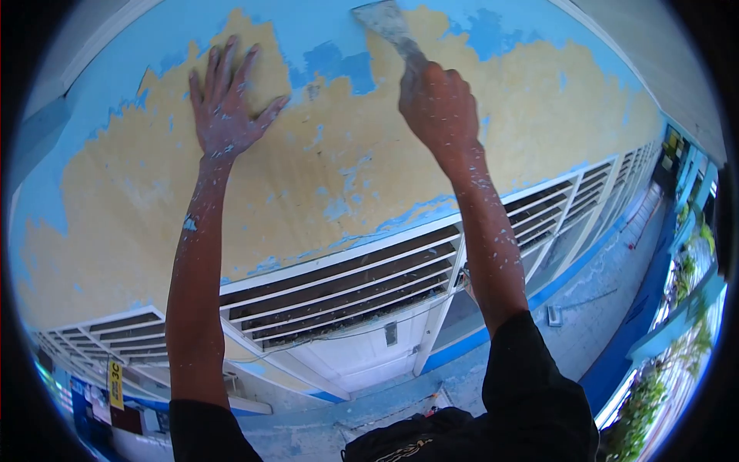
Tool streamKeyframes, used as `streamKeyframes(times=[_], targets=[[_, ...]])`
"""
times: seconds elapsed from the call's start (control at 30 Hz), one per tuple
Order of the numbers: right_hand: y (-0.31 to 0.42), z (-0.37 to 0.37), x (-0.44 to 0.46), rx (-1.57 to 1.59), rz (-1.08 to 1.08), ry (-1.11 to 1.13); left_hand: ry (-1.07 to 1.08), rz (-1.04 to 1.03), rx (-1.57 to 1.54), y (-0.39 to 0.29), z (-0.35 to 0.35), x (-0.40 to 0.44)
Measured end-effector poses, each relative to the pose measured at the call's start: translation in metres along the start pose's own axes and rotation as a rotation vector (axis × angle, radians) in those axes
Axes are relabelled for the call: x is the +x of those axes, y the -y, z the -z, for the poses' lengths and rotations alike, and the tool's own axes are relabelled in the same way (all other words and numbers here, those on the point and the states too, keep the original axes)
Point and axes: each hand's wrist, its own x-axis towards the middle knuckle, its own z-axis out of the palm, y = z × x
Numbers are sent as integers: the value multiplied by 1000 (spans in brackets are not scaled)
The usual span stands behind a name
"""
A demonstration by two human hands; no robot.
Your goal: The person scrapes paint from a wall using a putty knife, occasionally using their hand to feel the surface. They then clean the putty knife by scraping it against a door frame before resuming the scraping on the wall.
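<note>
Scraper [391,25] sits in your right hand [437,108], high on the wall [323,177], with the fingers curled closed around the grip. The blade is flat, thin and flared toward its edge; its grey metal is mottled with pale smears. The edge points up and to the left, over smooth light-blue paint [308,23]. Whether the edge bears on the surface cannot be told.

Your left hand [225,108] is empty, palm toward the wall, fingers spread and thumb out to the side. It lies over bare tan ground, left of the scraper and well apart from it.

Note the ragged boundary: light-blue paint runs along the top and down the left, with jagged tongues and darker blue patches between your hands. Below it, the exposed ground is matte and tan, marked with small blue remnants. Paint flakes [190,223] speckle both your forearms.

Beneath the wall, long white slats [346,286] run in parallel rows within straight frames, above a white panelled door [362,354]. Your sleeves [523,369] are plain black cloth. Leafy plants [643,420] stand at lower right.
</note>
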Motion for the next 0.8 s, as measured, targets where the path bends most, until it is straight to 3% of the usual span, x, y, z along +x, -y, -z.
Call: streamKeyframes(times=[0.27,0.53,0.8], targets=[[-29,-13,-58,67,-90,91,18,0,49,-1,-3,1],[-20,-2,1,68,-85,-31,29,1,32,-1,-4,1],[-8,-11,-117,9,-39,208,22,4,7,-1,0,1]])
